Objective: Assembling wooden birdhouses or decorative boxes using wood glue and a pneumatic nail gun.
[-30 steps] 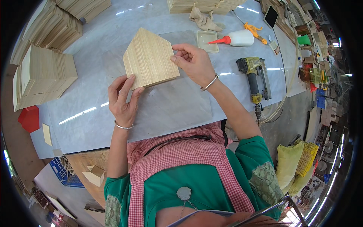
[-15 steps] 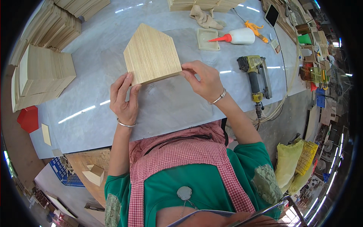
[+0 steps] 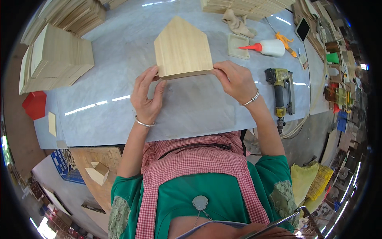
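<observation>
Left hand [image 3: 147, 97] and right hand [image 3: 237, 82], apart, pinched house-shaped wooden piece [image 3: 184, 49] by its near corners, likely steadying it evenly, back from front edge of worktop [image 3: 191, 115].

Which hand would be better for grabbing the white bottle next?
Probably the right hand: it's at the wood's right corner, nearer the bottle. The left hand is farther away, by the left corner.
</observation>
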A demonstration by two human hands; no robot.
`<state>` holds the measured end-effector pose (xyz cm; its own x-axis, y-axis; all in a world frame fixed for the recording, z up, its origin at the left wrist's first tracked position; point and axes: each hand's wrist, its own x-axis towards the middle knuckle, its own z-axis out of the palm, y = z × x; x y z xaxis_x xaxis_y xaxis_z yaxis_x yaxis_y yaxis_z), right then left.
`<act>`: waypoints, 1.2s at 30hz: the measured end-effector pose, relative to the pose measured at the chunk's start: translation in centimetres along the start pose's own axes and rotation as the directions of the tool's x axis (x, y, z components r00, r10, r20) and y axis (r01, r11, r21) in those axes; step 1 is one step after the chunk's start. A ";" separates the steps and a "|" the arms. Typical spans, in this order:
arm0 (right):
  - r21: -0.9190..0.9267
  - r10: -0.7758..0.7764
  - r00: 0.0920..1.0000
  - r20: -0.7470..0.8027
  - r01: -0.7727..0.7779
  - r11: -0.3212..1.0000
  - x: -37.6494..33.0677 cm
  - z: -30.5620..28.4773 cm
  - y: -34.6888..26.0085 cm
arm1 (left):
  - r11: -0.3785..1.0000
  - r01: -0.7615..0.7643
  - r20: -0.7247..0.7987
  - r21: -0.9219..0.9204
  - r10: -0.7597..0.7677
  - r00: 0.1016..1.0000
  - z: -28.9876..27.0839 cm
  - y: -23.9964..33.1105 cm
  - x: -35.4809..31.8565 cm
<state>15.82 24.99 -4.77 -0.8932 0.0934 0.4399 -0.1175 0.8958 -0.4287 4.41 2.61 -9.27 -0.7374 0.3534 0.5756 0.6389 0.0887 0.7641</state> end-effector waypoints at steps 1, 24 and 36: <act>0.008 -0.008 1.000 0.003 0.008 1.000 0.1 0.0 0.0 | 1.000 0.000 0.025 -0.008 0.001 1.000 -0.1 0.1 0.1; -0.093 -0.072 0.982 0.172 0.089 0.992 1.3 -0.7 0.5 | 0.991 -0.101 0.028 0.082 0.099 0.995 -0.3 -0.6 0.8; 0.039 -0.035 0.996 0.086 0.032 0.999 -0.1 -0.6 0.5 | 0.996 -0.058 0.060 0.063 0.054 0.997 -0.2 -0.2 0.7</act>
<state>16.16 25.67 -4.54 -0.9224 0.0244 0.3855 -0.1626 0.8807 -0.4449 3.73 2.59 -9.00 -0.6874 0.4126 0.5977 0.6931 0.1269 0.7096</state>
